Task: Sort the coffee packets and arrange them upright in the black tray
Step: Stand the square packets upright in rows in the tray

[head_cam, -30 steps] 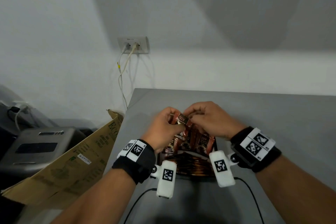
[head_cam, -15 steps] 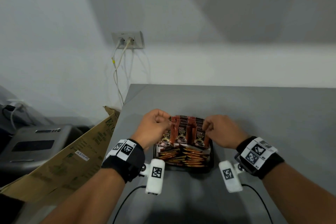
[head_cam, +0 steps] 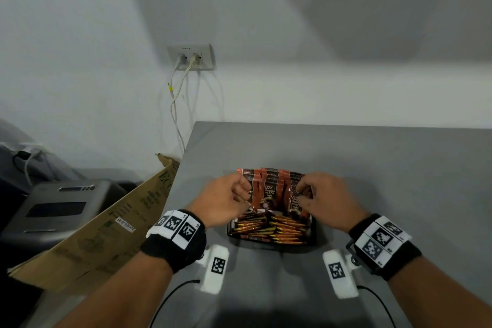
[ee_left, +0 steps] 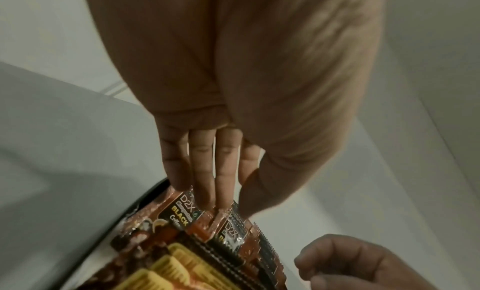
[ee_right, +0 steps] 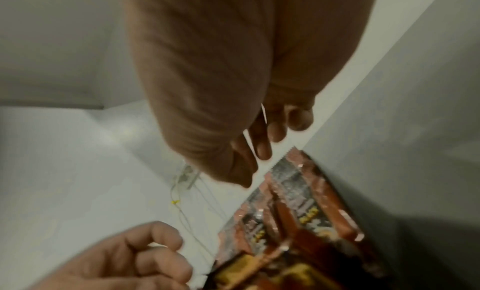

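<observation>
A black tray (head_cam: 272,244) sits on the grey table (head_cam: 386,168). Red-brown D2X coffee packets (head_cam: 269,190) stand upright in a row along its back. Orange stick packets (head_cam: 277,229) lie flat in its front half. My left hand (head_cam: 243,193) is at the row's left end. In the left wrist view its fingers (ee_left: 202,183) reach down onto the tops of the upright packets (ee_left: 182,209), with the thumb beside them. My right hand (head_cam: 303,190) hovers at the row's right end. In the right wrist view its loosely curled fingers (ee_right: 262,148) hold nothing, just above the upright packets (ee_right: 298,202).
The tray lies near the table's left edge. A brown cardboard box (head_cam: 106,224) leans against that edge, with a grey machine (head_cam: 56,210) beyond it. A wall socket (head_cam: 190,57) with hanging cables is behind. Bare table surface extends to the right and behind the tray.
A second ago both hands held one packet above the tray. That packet now stands in the row, and the hands have parted to the row's two ends.
</observation>
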`<control>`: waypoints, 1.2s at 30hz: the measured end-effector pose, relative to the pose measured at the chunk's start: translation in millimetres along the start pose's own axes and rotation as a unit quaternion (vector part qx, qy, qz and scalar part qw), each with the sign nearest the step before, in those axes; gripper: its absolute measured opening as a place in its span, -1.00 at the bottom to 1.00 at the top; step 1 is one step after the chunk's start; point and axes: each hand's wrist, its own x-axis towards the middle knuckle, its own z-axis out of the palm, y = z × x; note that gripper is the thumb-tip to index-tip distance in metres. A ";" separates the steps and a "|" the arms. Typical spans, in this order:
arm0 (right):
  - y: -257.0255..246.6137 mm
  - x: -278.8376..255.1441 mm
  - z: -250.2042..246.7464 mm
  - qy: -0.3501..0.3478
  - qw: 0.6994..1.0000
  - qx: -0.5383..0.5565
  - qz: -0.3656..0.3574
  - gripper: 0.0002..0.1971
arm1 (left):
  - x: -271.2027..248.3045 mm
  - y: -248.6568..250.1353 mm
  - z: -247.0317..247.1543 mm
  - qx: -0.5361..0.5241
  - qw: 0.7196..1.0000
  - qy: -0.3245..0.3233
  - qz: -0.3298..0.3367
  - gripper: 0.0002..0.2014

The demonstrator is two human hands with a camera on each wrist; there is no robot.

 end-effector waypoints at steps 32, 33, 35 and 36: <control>-19.1 5.4 20.9 -0.113 0.989 -0.071 -0.059 -0.86 | 11.8 -11.6 12.6 0.157 0.985 -0.011 0.069 -0.70; -19.0 4.4 18.8 -0.108 0.990 -0.061 -0.060 -0.84 | 11.7 -13.4 11.7 0.147 0.987 -0.003 0.069 -0.72; -18.5 2.7 14.4 -0.093 0.993 -0.036 -0.060 -0.80 | 12.3 -16.6 9.0 0.125 0.990 0.015 0.067 -0.72; -18.5 1.6 12.3 -0.088 0.994 -0.023 -0.057 -0.80 | 12.7 -17.9 7.9 0.112 0.991 0.023 0.065 -0.71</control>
